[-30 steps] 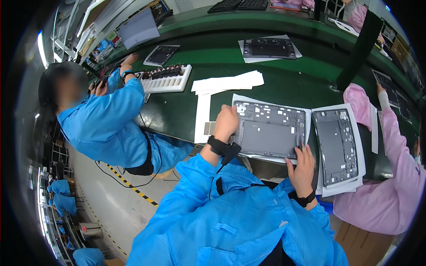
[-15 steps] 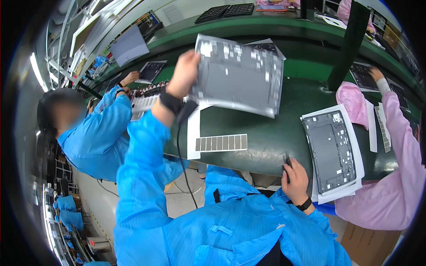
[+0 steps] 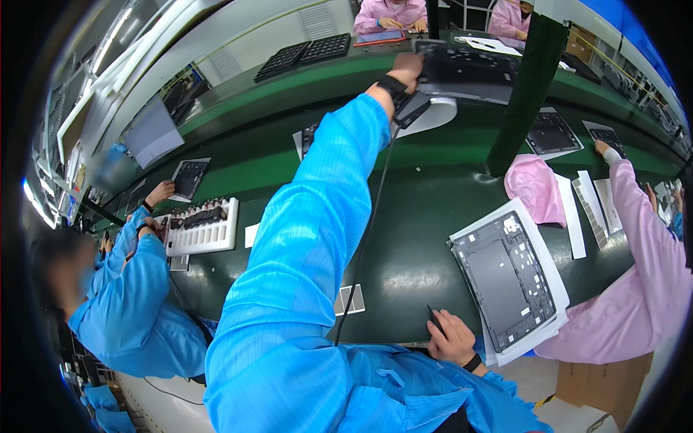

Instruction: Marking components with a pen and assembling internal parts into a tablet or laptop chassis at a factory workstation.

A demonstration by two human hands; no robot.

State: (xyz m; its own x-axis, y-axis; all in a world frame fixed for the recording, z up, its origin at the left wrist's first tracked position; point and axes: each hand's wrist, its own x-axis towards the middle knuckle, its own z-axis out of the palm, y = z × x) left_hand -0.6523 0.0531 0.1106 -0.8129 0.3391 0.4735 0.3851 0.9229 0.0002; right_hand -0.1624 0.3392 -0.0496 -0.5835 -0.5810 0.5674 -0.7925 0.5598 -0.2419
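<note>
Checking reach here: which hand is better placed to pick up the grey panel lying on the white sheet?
Right, likely. The right hand rests at the table edge beside the grey panel on its white sheet. The left hand is stretched far across, holding another panel.

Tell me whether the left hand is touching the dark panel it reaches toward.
Touching: the head view shows the left hand gripping the dark panel's edge.

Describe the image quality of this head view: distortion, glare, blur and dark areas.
Head view: strong fisheye, so the green table edge bows and black corners frame the picture; ceiling light glares off the table's glossy top; the co-worker's face at left is blurred; the left hand on the grey panel and the right hand look fairly sharp.
</note>
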